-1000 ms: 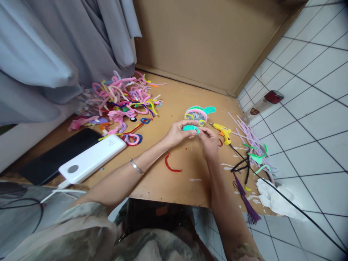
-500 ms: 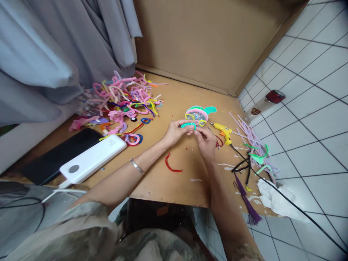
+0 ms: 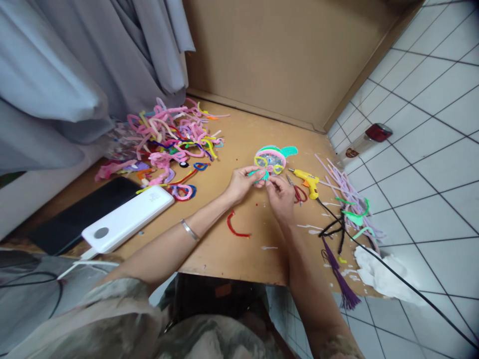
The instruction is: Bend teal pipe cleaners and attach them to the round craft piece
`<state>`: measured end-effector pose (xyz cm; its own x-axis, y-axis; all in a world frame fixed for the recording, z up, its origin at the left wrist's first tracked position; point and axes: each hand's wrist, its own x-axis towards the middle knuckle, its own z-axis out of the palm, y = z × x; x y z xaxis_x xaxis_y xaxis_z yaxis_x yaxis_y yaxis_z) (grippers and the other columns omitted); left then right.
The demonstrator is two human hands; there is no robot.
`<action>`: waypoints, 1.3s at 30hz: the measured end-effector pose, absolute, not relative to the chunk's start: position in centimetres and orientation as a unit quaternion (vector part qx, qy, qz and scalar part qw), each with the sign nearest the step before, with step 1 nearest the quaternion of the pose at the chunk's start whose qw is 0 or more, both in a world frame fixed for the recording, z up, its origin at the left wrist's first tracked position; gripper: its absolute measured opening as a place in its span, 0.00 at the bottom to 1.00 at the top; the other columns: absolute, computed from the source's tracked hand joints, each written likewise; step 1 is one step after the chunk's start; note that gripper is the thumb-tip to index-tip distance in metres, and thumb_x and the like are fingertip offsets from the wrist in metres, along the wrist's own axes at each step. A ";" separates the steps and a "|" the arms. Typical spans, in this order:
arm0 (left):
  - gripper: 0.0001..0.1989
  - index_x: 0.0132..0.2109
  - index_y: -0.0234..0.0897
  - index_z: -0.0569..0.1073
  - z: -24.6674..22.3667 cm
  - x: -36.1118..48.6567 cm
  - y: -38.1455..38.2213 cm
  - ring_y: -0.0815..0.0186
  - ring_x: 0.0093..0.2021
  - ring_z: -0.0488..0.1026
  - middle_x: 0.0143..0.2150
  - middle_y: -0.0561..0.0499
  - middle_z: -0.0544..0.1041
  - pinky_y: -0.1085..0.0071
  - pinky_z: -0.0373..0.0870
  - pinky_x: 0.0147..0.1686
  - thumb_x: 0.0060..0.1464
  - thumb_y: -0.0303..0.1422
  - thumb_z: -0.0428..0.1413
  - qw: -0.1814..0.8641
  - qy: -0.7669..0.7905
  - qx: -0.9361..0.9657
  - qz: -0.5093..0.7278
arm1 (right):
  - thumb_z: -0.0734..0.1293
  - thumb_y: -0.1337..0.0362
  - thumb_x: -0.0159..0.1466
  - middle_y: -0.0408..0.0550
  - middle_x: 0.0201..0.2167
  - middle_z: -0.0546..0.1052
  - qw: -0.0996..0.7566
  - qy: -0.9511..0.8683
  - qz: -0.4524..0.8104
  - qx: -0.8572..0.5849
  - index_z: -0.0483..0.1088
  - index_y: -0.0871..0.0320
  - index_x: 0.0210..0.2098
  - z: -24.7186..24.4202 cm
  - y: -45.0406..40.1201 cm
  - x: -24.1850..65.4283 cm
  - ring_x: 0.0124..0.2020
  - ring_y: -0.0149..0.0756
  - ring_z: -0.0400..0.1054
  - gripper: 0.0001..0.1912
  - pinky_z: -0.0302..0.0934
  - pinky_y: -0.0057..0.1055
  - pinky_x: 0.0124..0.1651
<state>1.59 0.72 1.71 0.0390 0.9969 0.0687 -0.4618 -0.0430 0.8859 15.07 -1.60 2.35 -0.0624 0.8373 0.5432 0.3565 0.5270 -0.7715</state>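
Between both hands is a small turquoise pipe-cleaner piece, partly covered by fingers. My left hand is closed on its left side, thumb on top. My right hand pinches its right end with thumb and fingertips. Just beyond the hands lies a round pipe-cleaner craft with a pink and green rim, yellow loops and a turquoise tab at its upper right. Red-handled scissors rest right of my right hand, beside a yellow glue gun. A bent red pipe cleaner lies nearer me.
A tangled heap of pipe cleaners fills the back left. In front of it are a white power bank and a black slab. Lilac pipe cleaners, a purple tassel and white stuffing lie right, crossed by a black cord.
The turquoise piece has turned in my fingers and less of it shows. My right hand has shifted slightly left and down, uncovering more of the scissors.
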 end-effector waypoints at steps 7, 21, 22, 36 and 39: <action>0.28 0.34 0.30 0.81 1.7 1.9 0.5 0.73 0.26 0.70 0.28 0.51 0.77 0.74 0.70 0.29 0.31 0.49 0.73 0.601 0.341 0.399 0.603 | 0.68 0.60 0.61 0.45 0.28 0.78 0.558 -0.644 0.286 -0.438 0.77 0.56 0.29 2.9 -2.1 14.5 0.30 0.34 0.68 0.08 0.64 0.31 0.35; 0.30 0.48 0.32 0.82 1.9 1.3 0.1 0.77 0.24 0.65 0.30 0.51 0.77 0.76 0.66 0.28 0.41 0.48 0.71 0.611 0.281 0.473 0.569 | 0.68 0.58 0.61 0.42 0.24 0.76 0.579 -0.600 0.351 -0.426 0.75 0.56 0.25 3.2 -1.8 14.8 0.28 0.33 0.67 0.11 0.65 0.32 0.37; 0.30 0.48 0.32 0.82 1.9 1.3 0.1 0.76 0.24 0.65 0.30 0.50 0.77 0.76 0.66 0.28 0.42 0.48 0.70 0.598 0.288 0.483 0.572 | 0.67 0.59 0.62 0.43 0.25 0.77 0.571 -0.617 0.336 -0.425 0.76 0.56 0.25 3.2 -1.8 15.0 0.29 0.34 0.68 0.11 0.65 0.32 0.39; 0.26 0.42 0.33 0.83 1.7 0.2 1.1 0.75 0.24 0.66 0.41 0.43 0.82 0.74 0.65 0.26 0.44 0.51 0.67 0.547 0.306 0.566 0.536 | 0.63 0.57 0.67 0.47 0.31 0.78 0.481 -0.737 0.234 -0.413 0.78 0.54 0.30 3.2 -1.2 16.3 0.38 0.40 0.70 0.15 0.64 0.36 0.44; 0.26 0.37 0.32 0.83 1.5 0.3 1.2 0.75 0.23 0.67 0.35 0.46 0.80 0.74 0.65 0.25 0.43 0.53 0.67 0.537 0.317 0.557 0.548 | 0.63 0.57 0.67 0.46 0.30 0.77 0.482 -0.734 0.239 -0.415 0.77 0.54 0.29 3.1 -1.2 16.2 0.37 0.39 0.69 0.14 0.63 0.35 0.42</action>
